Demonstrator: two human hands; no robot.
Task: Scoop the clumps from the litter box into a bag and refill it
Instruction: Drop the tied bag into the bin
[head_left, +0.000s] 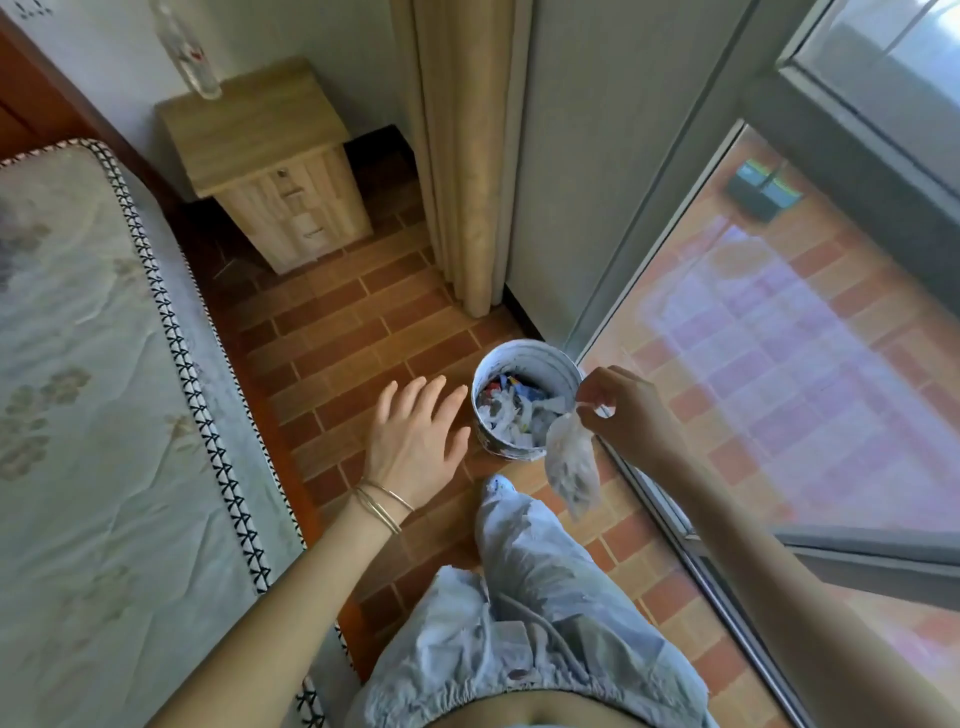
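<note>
Right hand (626, 410) pinches a small clear plastic bag (571, 467) beside the round white waste bin (524, 400); left hand (415, 431) spread, empty. No legible writing.

Bag (571, 467) contents blurred, indistinct

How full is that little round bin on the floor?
Nearly full. The white bin stands upright and uncovered, and crumpled paper and wrappers show close below its rim.
</note>
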